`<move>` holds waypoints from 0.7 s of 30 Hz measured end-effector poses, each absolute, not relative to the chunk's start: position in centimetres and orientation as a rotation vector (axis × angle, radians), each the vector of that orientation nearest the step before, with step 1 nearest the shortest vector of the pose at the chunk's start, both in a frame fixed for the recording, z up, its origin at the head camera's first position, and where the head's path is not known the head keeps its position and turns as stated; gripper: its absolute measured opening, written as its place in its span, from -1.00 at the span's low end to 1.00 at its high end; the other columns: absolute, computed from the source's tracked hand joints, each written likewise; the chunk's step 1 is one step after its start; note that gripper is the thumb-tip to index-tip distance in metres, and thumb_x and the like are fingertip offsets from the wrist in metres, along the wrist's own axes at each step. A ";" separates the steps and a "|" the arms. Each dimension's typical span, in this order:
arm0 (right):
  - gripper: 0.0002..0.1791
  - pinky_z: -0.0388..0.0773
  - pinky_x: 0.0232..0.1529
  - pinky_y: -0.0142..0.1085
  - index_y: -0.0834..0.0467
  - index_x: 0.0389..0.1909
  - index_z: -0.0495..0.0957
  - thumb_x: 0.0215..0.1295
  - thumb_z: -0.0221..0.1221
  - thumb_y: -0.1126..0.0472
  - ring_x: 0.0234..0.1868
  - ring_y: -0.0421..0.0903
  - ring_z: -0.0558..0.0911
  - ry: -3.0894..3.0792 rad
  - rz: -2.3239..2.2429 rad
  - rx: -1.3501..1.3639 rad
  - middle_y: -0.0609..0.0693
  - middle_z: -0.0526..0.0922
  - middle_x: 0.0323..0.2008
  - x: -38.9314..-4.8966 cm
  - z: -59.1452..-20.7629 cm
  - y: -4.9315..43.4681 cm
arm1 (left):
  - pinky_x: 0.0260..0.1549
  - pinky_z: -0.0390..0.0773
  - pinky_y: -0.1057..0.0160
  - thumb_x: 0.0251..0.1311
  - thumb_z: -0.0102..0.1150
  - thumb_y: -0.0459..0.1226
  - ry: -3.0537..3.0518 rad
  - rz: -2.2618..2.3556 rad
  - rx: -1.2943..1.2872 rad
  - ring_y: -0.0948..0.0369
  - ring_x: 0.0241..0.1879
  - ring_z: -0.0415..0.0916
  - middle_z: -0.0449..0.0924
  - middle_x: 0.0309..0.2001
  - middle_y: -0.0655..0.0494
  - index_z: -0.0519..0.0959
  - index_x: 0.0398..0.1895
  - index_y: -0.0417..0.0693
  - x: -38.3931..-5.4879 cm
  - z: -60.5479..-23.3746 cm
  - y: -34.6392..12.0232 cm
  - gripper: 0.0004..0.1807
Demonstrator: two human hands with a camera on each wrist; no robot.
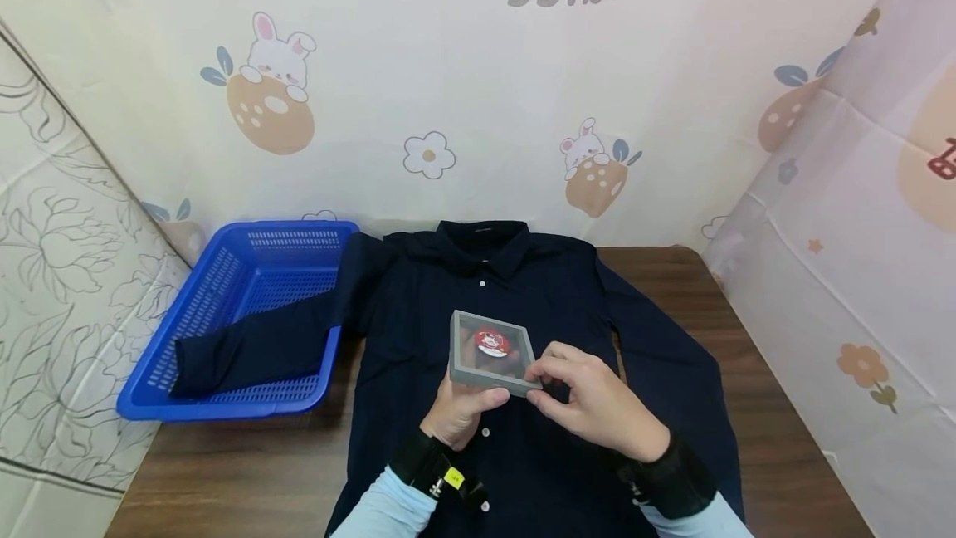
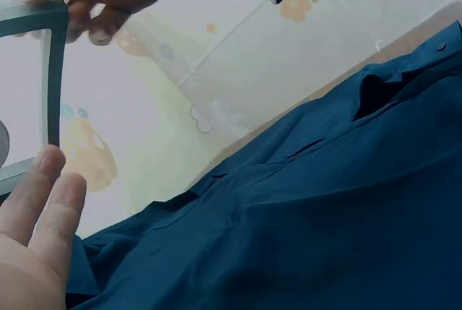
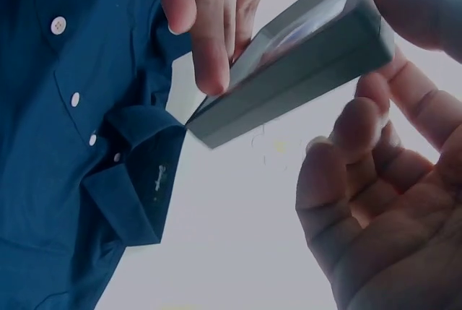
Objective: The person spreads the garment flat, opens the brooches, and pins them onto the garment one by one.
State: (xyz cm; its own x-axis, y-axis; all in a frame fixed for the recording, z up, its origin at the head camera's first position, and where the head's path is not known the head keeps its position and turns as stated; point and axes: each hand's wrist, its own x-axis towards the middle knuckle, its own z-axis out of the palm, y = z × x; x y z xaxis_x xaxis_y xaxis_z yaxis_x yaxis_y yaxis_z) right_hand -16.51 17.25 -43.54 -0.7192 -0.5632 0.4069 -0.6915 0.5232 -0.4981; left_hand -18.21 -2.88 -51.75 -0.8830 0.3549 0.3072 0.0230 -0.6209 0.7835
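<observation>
A small square display case with a grey frame and a clear window is held up over a dark navy shirt. Through the window shows a round red-and-white badge. My left hand holds the case from below, thumb along the near edge. At the near right corner, my right hand pinches the frame between thumb and index finger. The right wrist view shows the thick grey side of the case. The shirt lies face up, collar toward the wall.
At the left stands a blue plastic basket, with one shirt sleeve draped into it. The other sleeve spreads along the right of the brown wooden table. A printed cloth hangs behind, with more cloth on both sides.
</observation>
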 end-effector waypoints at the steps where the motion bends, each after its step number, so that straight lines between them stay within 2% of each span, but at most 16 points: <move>1: -0.80 0.42 -0.40 -0.49 -0.10 -0.26 0.59 0.14 0.34 0.22 -0.36 -0.33 0.42 -2.571 0.941 1.063 -0.26 0.44 -0.34 -16.5 -43.5 17.0 | 0.15 0.40 0.14 0.01 0.37 -0.44 1.262 2.587 0.651 -0.03 0.22 0.32 0.11 0.32 -0.36 -0.14 0.46 -0.22 -18.2 -51.8 -2.9 0.05; 6: -0.77 0.41 -0.25 -0.45 -0.06 -0.22 0.60 0.10 0.38 0.19 -0.21 -0.30 0.41 -2.554 0.829 1.066 -0.26 0.50 -0.21 -16.4 -43.6 16.1 | 0.17 0.37 0.16 0.00 0.37 -0.45 1.250 2.581 0.614 0.00 0.21 0.34 0.12 0.34 -0.29 -0.12 0.47 -0.13 -18.1 -52.2 -2.8 0.05; 8: -0.78 0.41 -0.26 -0.44 -0.05 -0.24 0.61 0.09 0.38 0.20 -0.22 -0.30 0.41 -2.539 0.786 1.064 -0.27 0.53 -0.21 -16.5 -43.8 16.0 | 0.17 0.37 0.17 0.02 0.35 -0.46 1.250 2.572 0.641 0.00 0.23 0.32 0.09 0.36 -0.28 -0.13 0.48 -0.12 -18.2 -52.3 -2.9 0.04; 11: -0.79 0.40 -0.30 -0.42 -0.04 -0.25 0.62 0.08 0.38 0.22 -0.24 -0.29 0.40 -2.528 0.731 1.044 -0.26 0.56 -0.23 -16.6 -44.0 16.2 | 0.07 0.47 0.16 0.11 0.29 -0.43 1.212 2.545 0.669 -0.01 0.19 0.38 0.08 0.39 -0.24 -0.15 0.50 -0.07 -18.3 -52.3 -3.3 0.00; 13: -0.78 0.40 -0.32 -0.42 -0.04 -0.26 0.63 0.05 0.39 0.21 -0.26 -0.29 0.39 -2.531 0.685 1.012 -0.27 0.56 -0.25 -16.7 -44.2 16.5 | -0.01 0.53 0.13 0.23 0.19 -0.35 1.161 2.527 0.652 0.01 0.16 0.43 0.10 0.39 -0.22 -0.15 0.51 -0.08 -18.3 -52.2 -3.9 -0.09; 17: -0.76 0.40 -0.34 -0.40 -0.02 -0.27 0.63 0.02 0.41 0.23 -0.28 -0.28 0.38 -2.542 0.645 0.971 -0.25 0.54 -0.26 -16.9 -44.4 17.0 | -0.10 0.58 0.11 0.47 -0.19 -0.19 1.086 2.519 0.561 0.08 0.05 0.54 0.30 0.30 -0.16 -0.06 0.48 -0.20 -18.1 -52.1 -5.0 -0.37; 19: -0.77 0.39 -0.35 -0.41 -0.02 -0.27 0.63 0.03 0.41 0.22 -0.28 -0.29 0.38 -2.552 0.626 0.963 -0.25 0.53 -0.27 -16.9 -44.6 17.2 | -0.12 0.59 0.14 0.53 -0.37 -0.15 1.074 2.514 0.520 0.08 -0.02 0.59 0.43 0.20 -0.14 0.01 0.45 -0.27 -18.0 -52.1 -5.3 -0.44; 21: -0.78 0.40 -0.35 -0.41 -0.02 -0.28 0.63 0.03 0.40 0.22 -0.28 -0.29 0.38 -2.555 0.616 0.965 -0.25 0.53 -0.27 -17.0 -44.7 17.3 | -0.17 0.61 0.18 0.56 -0.46 -0.14 1.056 2.508 0.478 0.07 -0.09 0.63 0.52 0.11 -0.10 0.07 0.41 -0.30 -17.9 -52.1 -5.4 -0.47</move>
